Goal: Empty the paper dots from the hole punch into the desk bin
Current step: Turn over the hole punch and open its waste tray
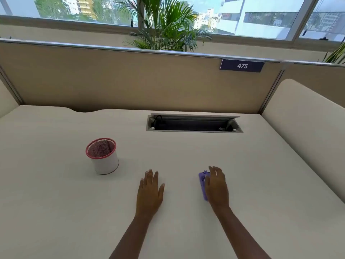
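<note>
A small purple hole punch lies on the white desk, right of centre and near me. My right hand rests over its right side with fingers spread, hiding most of it; a closed grasp does not show. My left hand lies flat on the desk, palm down, fingers apart, holding nothing. The desk bin, a small white cylinder with a pink rim and mesh inside, stands upright to the left, beyond my left hand.
An open cable slot is sunk into the desk at the back centre. Beige partition walls close off the back and both sides. A potted palm and windows stand behind the partition.
</note>
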The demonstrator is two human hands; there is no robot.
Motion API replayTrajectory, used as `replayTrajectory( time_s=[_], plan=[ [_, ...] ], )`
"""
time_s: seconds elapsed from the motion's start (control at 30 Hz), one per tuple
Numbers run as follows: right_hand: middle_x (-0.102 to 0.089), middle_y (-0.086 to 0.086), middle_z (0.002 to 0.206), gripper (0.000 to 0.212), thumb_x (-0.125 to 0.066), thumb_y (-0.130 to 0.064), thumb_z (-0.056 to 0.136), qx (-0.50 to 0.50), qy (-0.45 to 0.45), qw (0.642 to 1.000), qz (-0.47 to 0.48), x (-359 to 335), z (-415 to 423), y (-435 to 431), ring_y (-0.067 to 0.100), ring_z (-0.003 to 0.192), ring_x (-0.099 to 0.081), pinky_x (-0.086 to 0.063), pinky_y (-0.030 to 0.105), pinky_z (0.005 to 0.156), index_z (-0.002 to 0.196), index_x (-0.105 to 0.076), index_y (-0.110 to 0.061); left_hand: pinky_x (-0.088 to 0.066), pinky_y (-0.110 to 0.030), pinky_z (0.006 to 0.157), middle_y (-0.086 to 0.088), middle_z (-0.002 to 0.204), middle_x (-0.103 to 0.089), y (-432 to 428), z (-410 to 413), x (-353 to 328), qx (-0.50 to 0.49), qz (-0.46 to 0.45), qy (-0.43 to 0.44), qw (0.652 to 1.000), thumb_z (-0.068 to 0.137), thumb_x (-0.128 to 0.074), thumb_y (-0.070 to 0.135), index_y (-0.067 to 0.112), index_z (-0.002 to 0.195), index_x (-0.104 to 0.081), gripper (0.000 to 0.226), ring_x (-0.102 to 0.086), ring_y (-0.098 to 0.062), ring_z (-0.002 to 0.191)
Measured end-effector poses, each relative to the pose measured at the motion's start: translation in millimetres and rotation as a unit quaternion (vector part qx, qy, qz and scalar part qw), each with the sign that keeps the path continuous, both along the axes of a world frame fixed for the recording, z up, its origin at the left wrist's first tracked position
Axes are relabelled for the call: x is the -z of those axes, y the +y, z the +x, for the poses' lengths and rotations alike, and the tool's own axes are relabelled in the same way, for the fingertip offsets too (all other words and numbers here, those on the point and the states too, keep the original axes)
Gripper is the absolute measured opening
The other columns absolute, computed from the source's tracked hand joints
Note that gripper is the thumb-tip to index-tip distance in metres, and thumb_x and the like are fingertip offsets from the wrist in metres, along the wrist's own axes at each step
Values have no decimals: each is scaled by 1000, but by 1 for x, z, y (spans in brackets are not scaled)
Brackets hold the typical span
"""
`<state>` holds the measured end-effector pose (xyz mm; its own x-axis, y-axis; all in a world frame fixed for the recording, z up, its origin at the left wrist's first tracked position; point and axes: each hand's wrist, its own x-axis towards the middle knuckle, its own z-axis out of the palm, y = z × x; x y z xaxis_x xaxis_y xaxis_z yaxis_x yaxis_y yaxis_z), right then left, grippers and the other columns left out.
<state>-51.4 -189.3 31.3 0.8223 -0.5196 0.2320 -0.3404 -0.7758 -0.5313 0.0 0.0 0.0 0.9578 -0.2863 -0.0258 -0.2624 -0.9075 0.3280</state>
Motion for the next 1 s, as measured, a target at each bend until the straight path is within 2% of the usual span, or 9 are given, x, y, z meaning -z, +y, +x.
replayTrajectory(
  time_s=[0.1, 0.27, 0.37, 0.5, 0.63, 0.7, 0.8, 0.9, 1.0],
  plan=[
    [-49, 20, 134, 41, -45, -14, 95, 94, 53, 987, 117, -2, -3, -12, 34, 123, -46, -44, 43, 97, 133, -46, 0, -4, -27, 120, -6, 160, -11, -5, -1, -5, -17, -53, -14, 998, 100, -24, 33, 15, 149, -15, 53, -5, -17, 148],
    [-63, 25, 116, 30, -47, -11, 94, 124, 42, 946, 297, -7, -1, -15, 38, 102, -60, -44, 30, 75, 117, -57, 5, -20, -28, 116, -3, 153, -33, -14, -8, -17, -49, -234, 26, 971, 99, -36, 23, 13, 142, -34, 45, -17, -16, 146],
    [-63, 19, 104, 28, -51, -10, 92, 139, 41, 914, 379, -7, 1, -18, 35, 93, -59, -44, 32, 73, 113, -61, 4, -26, -25, 111, -4, 148, -42, -20, -13, -23, -45, -316, 53, 946, 98, -40, 17, 11, 138, -40, 41, -31, -17, 141],
    [-52, 12, 70, 27, -46, -5, 93, 131, 16, 800, 586, -16, 2, -5, 22, 58, -45, -39, 26, 54, 68, -56, -5, -34, -17, 96, -10, 138, -51, -29, -14, -34, -47, -397, 123, 908, 97, -42, 12, 11, 135, -43, 38, -49, -21, 126],
    [-57, 12, 58, 33, -39, -5, 94, 105, 57, 662, 740, -28, 0, 8, 23, 56, -51, -45, 30, 53, 68, -59, -4, -43, -31, 96, -10, 126, -53, -33, -12, -46, -58, -485, 260, 833, 98, -42, 18, 21, 136, -40, 39, -53, -25, 116],
    [-62, 12, 49, 40, -38, 1, 86, 75, 90, 604, 788, -28, -1, 12, 24, 47, -57, -51, 27, 48, 58, -66, 0, -52, -27, 81, -8, 114, -58, -32, -12, -52, -44, -537, 306, 785, 97, -44, 19, 23, 132, -42, 35, -59, -24, 102],
    [-62, 16, 47, 37, -36, -2, 89, 58, 91, 546, 831, -26, -3, 18, 26, 39, -58, -54, 27, 43, 62, -61, 2, -56, -21, 67, -10, 105, -64, -27, -11, -58, -36, -570, 310, 760, 96, -47, 20, 13, 123, -52, 28, -64, -22, 86],
    [-64, 19, 58, 12, -50, -3, 79, 23, 74, 531, 844, -31, -4, 25, 26, 42, -62, -54, 26, 42, 75, -60, 1, -53, -16, 57, -8, 87, -64, -25, -11, -60, -61, -583, 308, 749, 95, -49, 13, 6, 115, -57, 22, -62, -15, 67],
    [-67, 27, 79, 27, -51, -10, 75, -16, 77, 500, 862, -28, -7, 26, 31, 54, -69, -59, 30, 44, 89, -64, 10, -52, -14, 49, -8, 77, -62, -25, -11, -62, -103, -601, 301, 733, 93, -49, 6, 1, 108, -58, 18, -58, -14, 59]
  ],
)
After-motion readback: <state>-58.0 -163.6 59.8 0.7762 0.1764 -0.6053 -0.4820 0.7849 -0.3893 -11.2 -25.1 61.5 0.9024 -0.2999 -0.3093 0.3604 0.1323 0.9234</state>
